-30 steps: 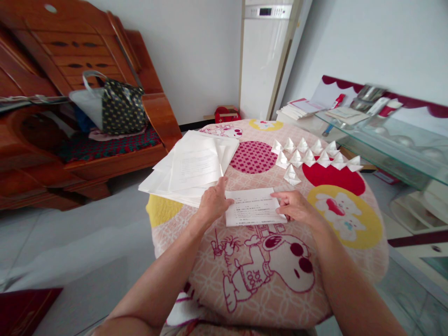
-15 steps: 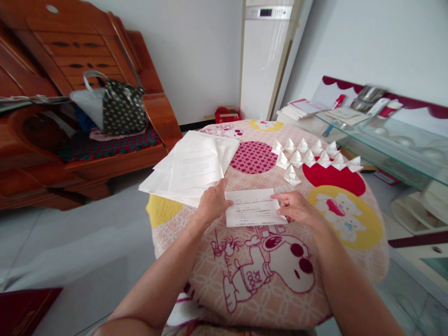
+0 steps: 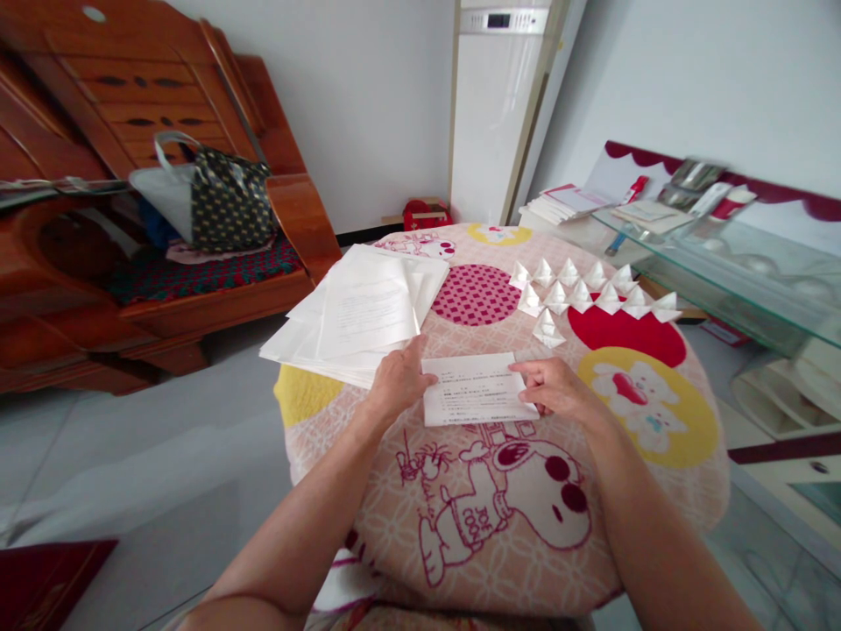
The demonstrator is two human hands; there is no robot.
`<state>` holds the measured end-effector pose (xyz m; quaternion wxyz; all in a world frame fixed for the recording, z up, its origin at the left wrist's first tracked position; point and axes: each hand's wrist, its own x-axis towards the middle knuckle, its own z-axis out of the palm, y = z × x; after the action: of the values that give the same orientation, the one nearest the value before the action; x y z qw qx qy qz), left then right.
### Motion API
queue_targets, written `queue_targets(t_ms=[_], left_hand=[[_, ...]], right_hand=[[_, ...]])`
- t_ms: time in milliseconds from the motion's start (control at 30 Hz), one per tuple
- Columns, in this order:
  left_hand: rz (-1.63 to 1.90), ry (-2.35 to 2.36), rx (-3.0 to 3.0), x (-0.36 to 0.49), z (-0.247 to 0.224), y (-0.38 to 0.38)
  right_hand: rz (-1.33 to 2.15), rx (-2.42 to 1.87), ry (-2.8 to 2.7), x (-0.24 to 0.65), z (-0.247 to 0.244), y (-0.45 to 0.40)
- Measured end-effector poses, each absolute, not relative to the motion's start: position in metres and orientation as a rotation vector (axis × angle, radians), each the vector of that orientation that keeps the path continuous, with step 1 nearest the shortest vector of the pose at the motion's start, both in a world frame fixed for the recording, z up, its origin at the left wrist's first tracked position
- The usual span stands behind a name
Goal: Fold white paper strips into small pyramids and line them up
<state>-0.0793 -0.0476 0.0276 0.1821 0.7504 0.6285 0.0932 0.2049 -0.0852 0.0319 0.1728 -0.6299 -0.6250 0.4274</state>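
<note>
A folded sheet of printed paper (image 3: 479,394) lies flat on the round table, directly in front of me. My left hand (image 3: 399,379) rests at its left edge, thumb tip against the paper and index finger stretched away from it. At the opposite edge, my right hand (image 3: 550,387) lays its index finger on the upper right corner, the other fingers partly curled. Neither hand is wrapped around anything. Beyond my left hand sits a spread pile of white paper sheets (image 3: 368,315), some printed. Several small folded paper boats (image 3: 555,298) stand in rows at the far right of the table.
A patterned pink tablecloth (image 3: 486,543) covers the table. To the left is a wooden bench (image 3: 306,210) carrying a dark patterned bag (image 3: 233,202). On the right stands a glass-topped shelf (image 3: 775,289) with papers and cups. A tall white cabinet-like unit (image 3: 496,123) rises behind.
</note>
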Motion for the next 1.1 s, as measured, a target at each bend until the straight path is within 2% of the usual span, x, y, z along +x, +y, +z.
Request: queue_targets(t_ms=[700, 967, 1100], left_hand=[[0.267, 1.769, 2.142, -0.080, 0.025, -0.046], [0.159, 1.832, 2.213, -0.074, 0.032, -0.054], [0.319, 1.692, 2.431, -0.070, 0.027, -0.056]], right_hand=[[1.197, -1.796, -1.768, 0.203, 0.034, -0.086], [1.098, -1.811, -1.872, 0.202, 0.033, -0.085], [1.054, -1.820, -1.909, 0.202, 0.032, -0.085]])
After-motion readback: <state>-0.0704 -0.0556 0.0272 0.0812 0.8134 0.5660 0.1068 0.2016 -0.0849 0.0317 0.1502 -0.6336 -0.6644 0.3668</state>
